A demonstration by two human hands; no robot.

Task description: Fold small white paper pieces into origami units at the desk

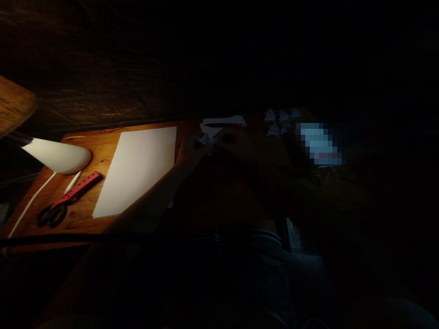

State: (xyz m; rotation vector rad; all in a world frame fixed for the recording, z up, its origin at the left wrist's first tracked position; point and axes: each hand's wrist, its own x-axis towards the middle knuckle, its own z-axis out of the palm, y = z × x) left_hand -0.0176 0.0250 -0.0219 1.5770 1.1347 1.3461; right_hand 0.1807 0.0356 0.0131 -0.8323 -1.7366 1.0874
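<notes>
A small piece of folded white paper is held up over the far part of the table. My left hand pinches its left side, fingers closed. From the right, my right hand grips the other side, its fingers pressed together at the paper's edge. Deep shadow hides much of both hands and the exact folds. Just behind them lies a knife on some white paper. Several small folded paper pieces stand in a group further right.
A stack of white sheets lies left of my hands on the wooden table. Further left are scissors with a red cover, a white pen and a lamp with its cord. A blurred bright screen glows at right.
</notes>
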